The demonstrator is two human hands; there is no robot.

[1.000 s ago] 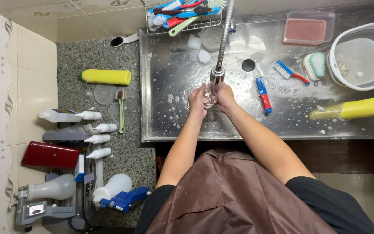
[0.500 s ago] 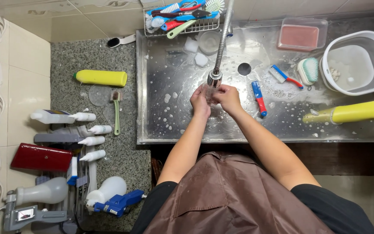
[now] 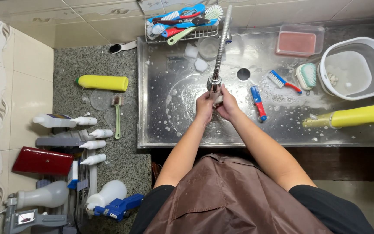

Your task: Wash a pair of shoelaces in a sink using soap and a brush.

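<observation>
Head view: wet steel sink point(image 3: 182, 125) beside speckled granite counter point(image 3: 72, 65), tiled wall point(image 3: 14, 78).

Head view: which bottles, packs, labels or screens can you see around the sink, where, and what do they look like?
Yellow bottle: lying on the speckled counter left of the sink; long, plain.
Second yellow bottle: lying in the sink, right side; greenish neck.
White bottles: row at the counter's left, lying down; one has a dark label.
Red box: flat, beside them.
No screens visible.
</observation>
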